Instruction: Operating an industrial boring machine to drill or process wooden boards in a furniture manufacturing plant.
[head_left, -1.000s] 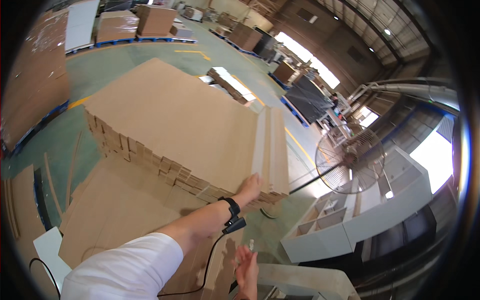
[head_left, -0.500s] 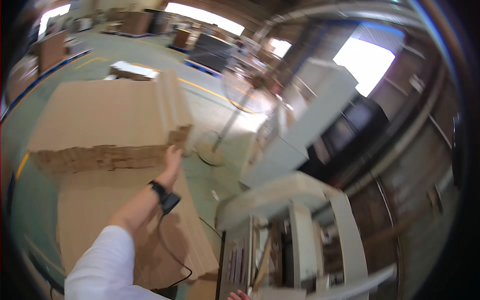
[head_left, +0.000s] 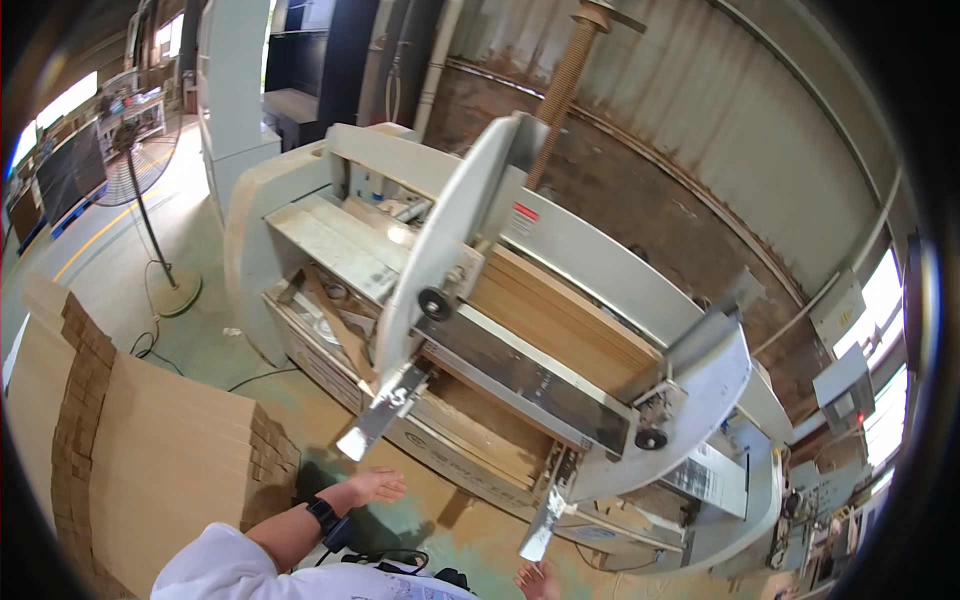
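Left hand [head_left: 375, 487] spread, empty beside the cardboard stack [head_left: 170, 470]; right hand's [head_left: 537, 580] grip seemingly empty.

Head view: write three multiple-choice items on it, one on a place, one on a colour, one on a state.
1. Where is the cardboard stack?
A. to the person's left
B. on top of the machine
C. hanging on the wall

2. What colour is the band on the left wrist?
A. red
B. black
C. yellow

3. How is the left hand?
A. gripping a sheet
B. closed in a fist
C. open and empty

Answers: 1 A, it fills the lower left beside the sleeve; 2 B, the strap is dark; 3 C, the fingers are spread, holding nothing.
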